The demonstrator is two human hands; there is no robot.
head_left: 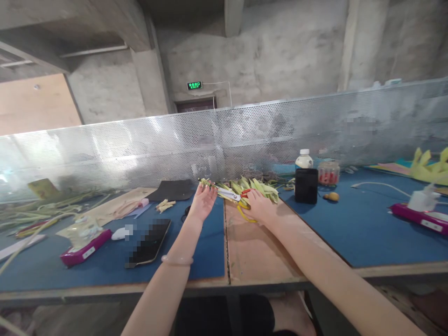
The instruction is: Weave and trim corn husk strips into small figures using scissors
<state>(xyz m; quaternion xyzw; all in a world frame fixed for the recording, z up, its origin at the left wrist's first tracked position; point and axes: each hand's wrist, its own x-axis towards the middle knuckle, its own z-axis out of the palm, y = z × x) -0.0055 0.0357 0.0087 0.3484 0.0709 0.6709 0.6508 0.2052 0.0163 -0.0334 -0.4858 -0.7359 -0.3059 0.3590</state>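
Beyond the scissors [231, 194], high on the wall, a green sign [194, 86] reads "EXIT" under Chinese characters. To their right on the tabletop [353, 224] stand a white-capped bottle [304, 159], partly behind a black box-like thing [306, 185], and a clear jar [328, 173] with red contents. The scissors lie above the wooden strip, long axis running sideways, blades pointing left toward the left hand [204, 200], whose grip holds a small green piece [207, 183]. The right hand [258, 205] has its grip closed around the scissors' red-and-yellow handles, beside pale green leaves [268, 190].
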